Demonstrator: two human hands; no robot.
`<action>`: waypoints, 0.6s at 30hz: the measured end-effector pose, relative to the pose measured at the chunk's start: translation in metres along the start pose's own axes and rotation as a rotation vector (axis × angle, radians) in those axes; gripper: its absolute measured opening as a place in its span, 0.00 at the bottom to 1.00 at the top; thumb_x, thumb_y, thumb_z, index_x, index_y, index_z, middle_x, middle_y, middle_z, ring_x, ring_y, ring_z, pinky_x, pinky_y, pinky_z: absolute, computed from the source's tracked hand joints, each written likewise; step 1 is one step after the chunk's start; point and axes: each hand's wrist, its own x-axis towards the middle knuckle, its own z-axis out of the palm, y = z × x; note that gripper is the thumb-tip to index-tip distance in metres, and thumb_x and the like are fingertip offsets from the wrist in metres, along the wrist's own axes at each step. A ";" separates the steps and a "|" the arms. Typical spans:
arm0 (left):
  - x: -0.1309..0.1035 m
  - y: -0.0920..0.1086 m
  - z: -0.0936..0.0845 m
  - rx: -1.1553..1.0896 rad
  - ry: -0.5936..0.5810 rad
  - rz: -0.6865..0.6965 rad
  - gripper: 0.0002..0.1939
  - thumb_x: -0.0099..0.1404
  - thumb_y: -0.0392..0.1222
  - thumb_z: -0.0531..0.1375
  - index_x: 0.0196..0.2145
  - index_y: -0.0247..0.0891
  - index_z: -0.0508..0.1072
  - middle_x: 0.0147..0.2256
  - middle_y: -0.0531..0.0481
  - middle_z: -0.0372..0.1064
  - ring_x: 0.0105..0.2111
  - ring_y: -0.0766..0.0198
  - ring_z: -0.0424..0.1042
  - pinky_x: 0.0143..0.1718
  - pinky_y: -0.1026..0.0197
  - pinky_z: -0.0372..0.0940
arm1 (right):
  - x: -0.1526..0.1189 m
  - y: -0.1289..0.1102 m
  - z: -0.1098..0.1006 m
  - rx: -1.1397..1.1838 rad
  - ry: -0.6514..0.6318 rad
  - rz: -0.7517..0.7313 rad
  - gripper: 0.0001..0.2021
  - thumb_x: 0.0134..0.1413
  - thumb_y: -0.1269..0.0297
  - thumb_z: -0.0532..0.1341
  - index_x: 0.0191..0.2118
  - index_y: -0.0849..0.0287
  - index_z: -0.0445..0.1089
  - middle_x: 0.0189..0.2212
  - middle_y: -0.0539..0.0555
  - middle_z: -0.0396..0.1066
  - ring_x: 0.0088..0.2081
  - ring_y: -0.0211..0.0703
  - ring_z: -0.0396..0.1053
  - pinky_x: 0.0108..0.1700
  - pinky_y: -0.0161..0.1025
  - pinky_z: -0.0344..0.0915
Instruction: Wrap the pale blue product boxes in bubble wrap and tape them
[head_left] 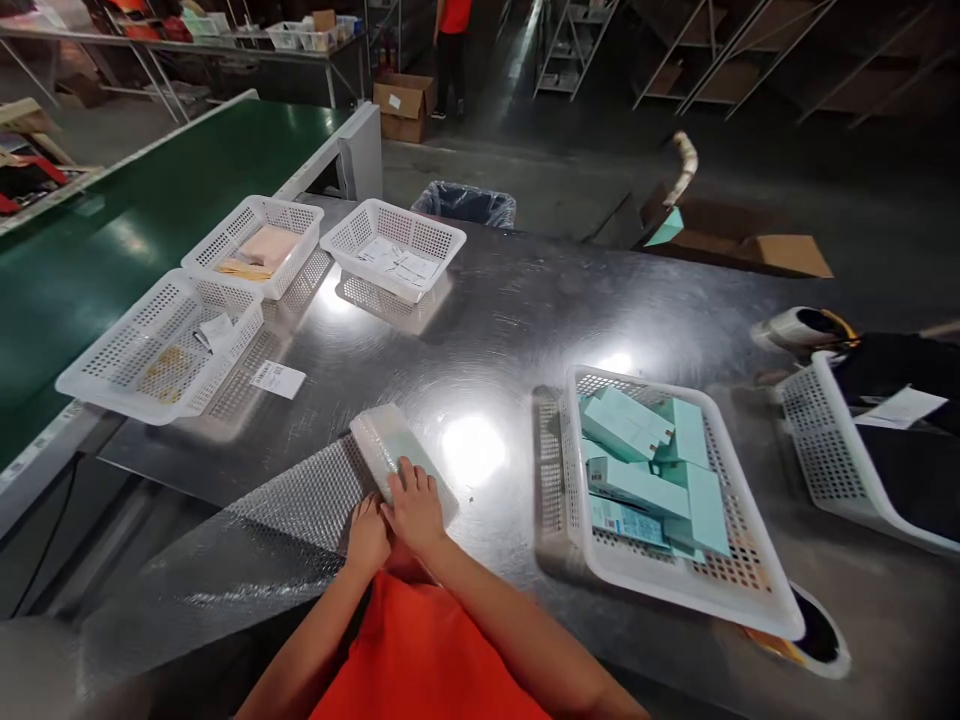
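Observation:
On the metal table in front of me lies a pale mint box (pixel 397 447) wrapped in clear bubble wrap. A long sheet of bubble wrap (pixel 300 500) runs from it toward the lower left, past the table's edge. My right hand (pixel 415 505) rests on top of the wrapped box, fingers spread. Close beside it, my left hand (pixel 367 537) is closed at the near edge, where bubble wrap meets the box; its fingertips are partly hidden. To the right, a white basket (pixel 682 595) holds several mint boxes (pixel 637 480).
White baskets (pixel 112 375) with papers and small items stand at the left, beside a green conveyor belt (pixel 150 190). A label (pixel 278 379) lies on the table. Another basket (pixel 817 450) with dark goods and a tape roll (pixel 799 328) are at right. Across the table, a blurred arm (pixel 682 165) holds something mint.

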 end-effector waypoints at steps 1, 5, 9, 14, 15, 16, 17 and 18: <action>-0.007 -0.009 -0.002 0.024 -0.014 0.006 0.24 0.64 0.31 0.47 0.56 0.33 0.69 0.58 0.40 0.66 0.60 0.53 0.61 0.61 0.49 0.55 | 0.001 -0.001 0.002 0.014 -0.035 -0.068 0.18 0.60 0.62 0.54 0.54 0.58 0.67 0.64 0.65 0.54 0.55 0.62 0.61 0.52 0.55 0.60; -0.032 -0.035 -0.002 0.088 -0.093 0.076 0.27 0.63 0.33 0.51 0.60 0.37 0.65 0.63 0.44 0.59 0.65 0.53 0.51 0.66 0.46 0.47 | 0.005 -0.007 0.019 0.035 -0.084 -0.165 0.19 0.62 0.63 0.51 0.57 0.52 0.65 0.66 0.62 0.51 0.59 0.58 0.57 0.60 0.59 0.50; -0.049 -0.033 0.003 0.148 -0.104 0.067 0.28 0.65 0.42 0.52 0.62 0.40 0.61 0.67 0.45 0.49 0.67 0.50 0.45 0.66 0.41 0.44 | 0.010 -0.008 0.029 -0.001 -0.029 0.080 0.34 0.56 0.50 0.57 0.67 0.45 0.49 0.70 0.61 0.38 0.67 0.74 0.37 0.60 0.72 0.35; -0.044 -0.011 -0.002 0.115 -0.201 0.022 0.27 0.62 0.47 0.56 0.58 0.36 0.67 0.68 0.41 0.46 0.68 0.43 0.40 0.65 0.36 0.42 | 0.021 0.001 0.021 -0.028 -0.091 0.231 0.46 0.45 0.46 0.63 0.68 0.42 0.42 0.71 0.62 0.29 0.65 0.81 0.39 0.56 0.67 0.48; -0.040 -0.005 -0.002 0.112 -0.215 0.034 0.27 0.63 0.46 0.56 0.58 0.37 0.67 0.68 0.41 0.46 0.68 0.43 0.39 0.65 0.34 0.42 | 0.022 0.007 0.018 -0.041 -0.102 0.234 0.46 0.46 0.47 0.63 0.68 0.42 0.42 0.71 0.61 0.29 0.65 0.80 0.41 0.56 0.65 0.49; -0.035 0.001 -0.001 0.109 -0.224 0.054 0.26 0.63 0.46 0.55 0.59 0.39 0.66 0.68 0.42 0.46 0.68 0.43 0.39 0.64 0.33 0.42 | 0.023 0.016 0.015 -0.058 -0.108 0.241 0.46 0.46 0.47 0.63 0.68 0.41 0.41 0.71 0.60 0.28 0.65 0.78 0.42 0.56 0.64 0.50; -0.031 0.007 0.002 0.106 -0.233 0.082 0.27 0.64 0.46 0.55 0.60 0.41 0.65 0.68 0.43 0.46 0.68 0.43 0.39 0.64 0.31 0.41 | 0.024 0.027 0.010 -0.075 -0.111 0.251 0.46 0.46 0.48 0.63 0.68 0.41 0.42 0.71 0.59 0.28 0.65 0.78 0.42 0.56 0.63 0.50; -0.027 0.013 0.007 0.103 -0.234 0.110 0.27 0.64 0.46 0.55 0.61 0.44 0.63 0.68 0.45 0.45 0.68 0.43 0.38 0.63 0.28 0.40 | 0.024 0.039 0.006 -0.090 -0.113 0.265 0.45 0.46 0.49 0.63 0.68 0.41 0.42 0.71 0.59 0.28 0.65 0.77 0.42 0.56 0.63 0.50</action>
